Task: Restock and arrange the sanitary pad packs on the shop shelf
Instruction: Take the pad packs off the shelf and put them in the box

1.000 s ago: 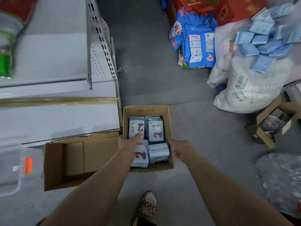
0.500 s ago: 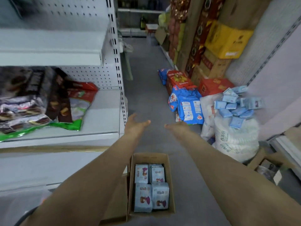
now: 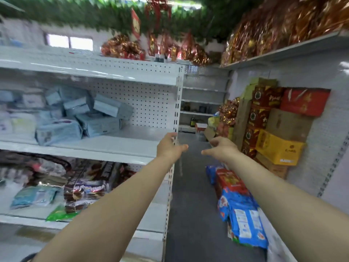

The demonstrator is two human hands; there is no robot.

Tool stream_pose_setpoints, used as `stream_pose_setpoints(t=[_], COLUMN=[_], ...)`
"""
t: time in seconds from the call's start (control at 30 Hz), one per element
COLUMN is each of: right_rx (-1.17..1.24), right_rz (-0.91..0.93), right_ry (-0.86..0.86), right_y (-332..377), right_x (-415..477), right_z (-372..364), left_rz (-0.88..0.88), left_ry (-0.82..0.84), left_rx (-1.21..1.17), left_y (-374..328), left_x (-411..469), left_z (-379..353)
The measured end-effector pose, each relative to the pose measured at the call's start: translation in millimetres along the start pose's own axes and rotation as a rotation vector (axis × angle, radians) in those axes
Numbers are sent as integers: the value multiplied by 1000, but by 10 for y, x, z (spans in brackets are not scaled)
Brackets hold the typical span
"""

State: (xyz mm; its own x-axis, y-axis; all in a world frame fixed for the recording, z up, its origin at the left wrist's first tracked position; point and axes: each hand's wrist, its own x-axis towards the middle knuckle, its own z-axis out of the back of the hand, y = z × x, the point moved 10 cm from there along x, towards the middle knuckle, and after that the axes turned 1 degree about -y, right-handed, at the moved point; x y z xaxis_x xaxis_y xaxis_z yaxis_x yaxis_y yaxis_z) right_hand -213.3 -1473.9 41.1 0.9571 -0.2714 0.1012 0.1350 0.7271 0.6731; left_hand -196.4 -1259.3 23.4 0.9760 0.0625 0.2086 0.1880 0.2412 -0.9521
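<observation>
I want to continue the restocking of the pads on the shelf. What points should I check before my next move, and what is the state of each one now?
1. Left hand free: ok, open and holding nothing.
2. Right hand free: ok, fingers loosely curled and holding nothing.
3. Room on the middle shelf: ok, there is a bare stretch to the right of the pile.
4. Pad packs tidy: not ok, they are heaped and tilted at different angles.
5. New packs at hand: cannot tell, none are in view.

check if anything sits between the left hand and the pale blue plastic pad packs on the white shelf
Nothing visible: only bare white metal shelf separates the left hand from the pale blue pad packs.
</observation>
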Motion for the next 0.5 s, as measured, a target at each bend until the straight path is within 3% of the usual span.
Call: stream_pose_setpoints(t=[0.23, 0.5], right_rx=[-55, 102], right_rz=[234, 207], right_ry=[35, 128], right_y=[1263, 1984], right_x=[95, 314], right_z=[-233, -1083], left_rz=[-38, 12], left_ry=[-126, -297], left_rx=[5, 17], left_y=[-257, 90], left_x=[378, 759], left_z=[1089, 2421])
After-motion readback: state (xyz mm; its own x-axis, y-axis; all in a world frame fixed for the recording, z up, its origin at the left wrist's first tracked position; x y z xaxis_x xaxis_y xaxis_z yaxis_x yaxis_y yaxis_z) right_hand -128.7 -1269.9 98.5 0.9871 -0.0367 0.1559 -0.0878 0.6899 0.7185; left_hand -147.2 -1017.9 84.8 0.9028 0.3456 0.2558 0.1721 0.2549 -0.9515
